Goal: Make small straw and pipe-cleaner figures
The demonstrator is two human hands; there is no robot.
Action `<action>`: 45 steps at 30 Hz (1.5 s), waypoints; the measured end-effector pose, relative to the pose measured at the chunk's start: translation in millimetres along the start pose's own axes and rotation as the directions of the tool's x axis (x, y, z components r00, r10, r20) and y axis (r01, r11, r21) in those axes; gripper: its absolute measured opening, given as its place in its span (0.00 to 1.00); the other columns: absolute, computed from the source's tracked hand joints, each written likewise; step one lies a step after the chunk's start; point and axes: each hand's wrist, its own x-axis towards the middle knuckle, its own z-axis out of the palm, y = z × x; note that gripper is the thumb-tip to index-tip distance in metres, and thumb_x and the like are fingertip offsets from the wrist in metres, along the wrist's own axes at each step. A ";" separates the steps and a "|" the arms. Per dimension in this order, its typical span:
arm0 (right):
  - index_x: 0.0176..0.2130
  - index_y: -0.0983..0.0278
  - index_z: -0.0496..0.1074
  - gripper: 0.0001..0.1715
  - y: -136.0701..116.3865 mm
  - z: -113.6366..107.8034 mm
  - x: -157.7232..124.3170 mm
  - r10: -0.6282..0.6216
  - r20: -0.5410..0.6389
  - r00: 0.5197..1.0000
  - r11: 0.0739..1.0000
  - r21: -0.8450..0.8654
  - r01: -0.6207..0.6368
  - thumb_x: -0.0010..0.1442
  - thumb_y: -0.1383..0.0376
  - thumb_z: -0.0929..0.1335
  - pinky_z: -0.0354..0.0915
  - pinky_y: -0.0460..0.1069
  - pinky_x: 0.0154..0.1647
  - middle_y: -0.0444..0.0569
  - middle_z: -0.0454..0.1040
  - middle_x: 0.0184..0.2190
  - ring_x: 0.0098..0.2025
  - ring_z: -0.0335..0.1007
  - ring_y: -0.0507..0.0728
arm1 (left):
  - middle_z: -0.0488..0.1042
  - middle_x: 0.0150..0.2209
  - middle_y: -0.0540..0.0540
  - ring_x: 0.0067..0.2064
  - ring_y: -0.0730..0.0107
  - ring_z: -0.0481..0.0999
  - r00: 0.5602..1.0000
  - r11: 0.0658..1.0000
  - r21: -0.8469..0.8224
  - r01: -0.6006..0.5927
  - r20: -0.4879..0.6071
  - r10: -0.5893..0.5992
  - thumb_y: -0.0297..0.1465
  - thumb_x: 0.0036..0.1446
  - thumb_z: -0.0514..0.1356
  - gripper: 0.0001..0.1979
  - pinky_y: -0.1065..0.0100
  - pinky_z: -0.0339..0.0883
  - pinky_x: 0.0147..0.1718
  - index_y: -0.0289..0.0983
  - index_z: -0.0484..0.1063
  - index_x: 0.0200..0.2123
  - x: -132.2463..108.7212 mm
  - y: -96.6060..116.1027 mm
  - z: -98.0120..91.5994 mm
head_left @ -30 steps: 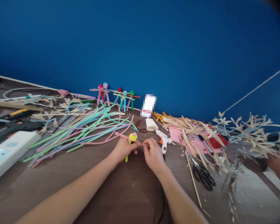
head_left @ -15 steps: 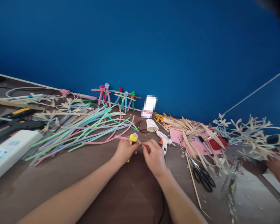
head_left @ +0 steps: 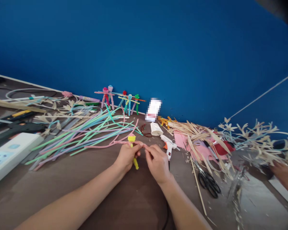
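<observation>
A white power strip (head_left: 12,156) lies at the left edge of the brown table (head_left: 50,188), with a black tool (head_left: 21,127) just above it. A spread of pastel pipe cleaners (head_left: 86,135) fans across the table left of centre, and a row of small pipe-cleaner figures (head_left: 120,100) stands at the foot of the blue wall (head_left: 144,48), upper middle of the frame.

At lower centre, the person's left hand (head_left: 127,156) is closed around a yellow pipe-cleaner figure (head_left: 133,161), its fingers curled and holding the figure upright. The figure's yellow head sits just above the hand and its yellow lower end shows below. A pink pipe cleaner (head_left: 121,142) runs from the left across the figure's top to the right hand (head_left: 157,164), where thumb and forefinger pinch it, just beside the left hand. A black cable (head_left: 167,214) trails below the right wrist.

Just behind the right hand lie a white glue gun (head_left: 169,147) with an orange trigger and a white paper cup (head_left: 156,128). Farther right, pale wood strips (head_left: 194,131) heap over pink paper (head_left: 182,140), with black-handled scissors (head_left: 207,182) and a thin stick (head_left: 198,187) nearer the frame's bottom. Another person's hand (head_left: 284,179) shows at the right edge.
</observation>
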 end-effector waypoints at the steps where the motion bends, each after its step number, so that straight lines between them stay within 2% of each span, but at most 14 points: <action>1: 0.43 0.63 0.69 0.17 -0.8 -0.1 0.1 0.001 0.002 1.000 1.000 0.007 -0.001 0.57 0.70 0.58 0.62 0.47 0.36 0.51 0.69 0.30 0.33 0.66 0.53 | 0.61 0.13 0.55 0.15 0.82 0.56 1.000 1.000 -0.002 -0.007 -0.015 0.007 0.32 0.37 0.61 0.10 0.77 0.48 0.14 0.32 0.66 0.22 0.1 0.0 0.1; 4: 0.43 0.63 0.69 0.17 -3.0 -0.2 0.6 0.002 0.019 1.000 0.999 0.038 -0.003 0.57 0.70 0.58 0.62 0.47 0.37 0.51 0.69 0.31 0.35 0.66 0.54 | 0.58 0.12 0.57 0.15 0.83 0.54 1.000 0.999 -0.043 -0.015 -0.015 0.014 0.31 0.37 0.61 0.09 0.77 0.47 0.14 0.32 0.65 0.22 1.2 0.9 -0.3; 8: 0.42 0.63 0.69 0.16 -0.2 4.5 0.1 0.053 0.005 0.999 0.988 0.145 -0.053 0.57 0.69 0.58 0.62 0.47 0.37 0.50 0.70 0.33 0.35 0.66 0.53 | 0.57 0.13 0.58 0.15 0.84 0.53 0.999 0.992 -0.125 0.016 0.040 -0.011 0.30 0.36 0.62 0.10 0.78 0.45 0.14 0.33 0.63 0.21 3.1 2.2 -1.9; 11: 0.41 0.64 0.67 0.13 6.1 10.6 -0.5 0.181 -0.038 0.983 0.958 0.235 -0.167 0.56 0.67 0.60 0.63 0.45 0.29 0.48 0.70 0.30 0.28 0.66 0.51 | 0.60 0.15 0.56 0.15 0.84 0.55 0.996 0.992 -0.112 0.054 0.071 -0.046 0.30 0.36 0.62 0.10 0.78 0.45 0.13 0.33 0.64 0.23 3.8 1.5 -2.7; 14: 0.42 0.66 0.65 0.14 10.4 12.5 0.2 0.255 -0.064 0.965 0.945 0.226 -0.235 0.54 0.66 0.62 0.61 0.44 0.23 0.46 0.68 0.27 0.21 0.61 0.49 | 0.64 0.18 0.52 0.17 0.84 0.57 0.988 0.990 -0.087 0.109 0.116 -0.098 0.32 0.37 0.63 0.11 0.78 0.45 0.13 0.32 0.66 0.25 3.7 -0.2 -3.2; 19: 0.34 0.64 0.69 0.09 7.8 5.6 3.3 0.165 -0.054 0.985 0.982 0.106 -0.159 0.55 0.66 0.61 0.60 0.45 0.29 0.47 0.68 0.27 0.26 0.63 0.50 | 0.62 0.17 0.53 0.17 0.83 0.58 0.982 0.992 -0.024 0.125 0.147 -0.120 0.32 0.37 0.62 0.11 0.78 0.46 0.13 0.31 0.67 0.24 3.4 -1.3 -4.5; 26: 0.32 0.64 0.68 0.08 9.4 4.0 2.5 0.119 -0.012 0.993 0.993 -0.015 -0.119 0.55 0.68 0.60 0.59 0.44 0.29 0.47 0.68 0.27 0.28 0.64 0.51 | 0.60 0.13 0.55 0.15 0.81 0.57 0.988 0.989 0.127 0.072 0.128 -0.089 0.34 0.39 0.61 0.11 0.77 0.45 0.12 0.32 0.67 0.24 2.4 -2.1 -4.2; 35: 0.29 0.64 0.68 0.07 12.8 5.1 1.5 0.104 0.008 0.995 0.992 -0.079 -0.103 0.54 0.69 0.61 0.57 0.44 0.28 0.46 0.68 0.25 0.26 0.63 0.50 | 0.60 0.14 0.55 0.15 0.82 0.56 0.983 0.984 0.123 0.131 0.110 -0.145 0.36 0.40 0.60 0.12 0.78 0.45 0.11 0.32 0.65 0.24 -0.3 -1.4 -1.2; 45: 0.27 0.65 0.67 0.08 13.9 2.7 2.2 0.065 0.051 0.997 0.991 -0.123 -0.058 0.54 0.69 0.61 0.56 0.44 0.27 0.46 0.67 0.24 0.25 0.62 0.50 | 0.59 0.13 0.55 0.14 0.82 0.54 0.985 0.983 0.164 0.089 0.132 -0.111 0.36 0.40 0.60 0.12 0.77 0.45 0.11 0.32 0.65 0.22 1.5 -4.3 -3.2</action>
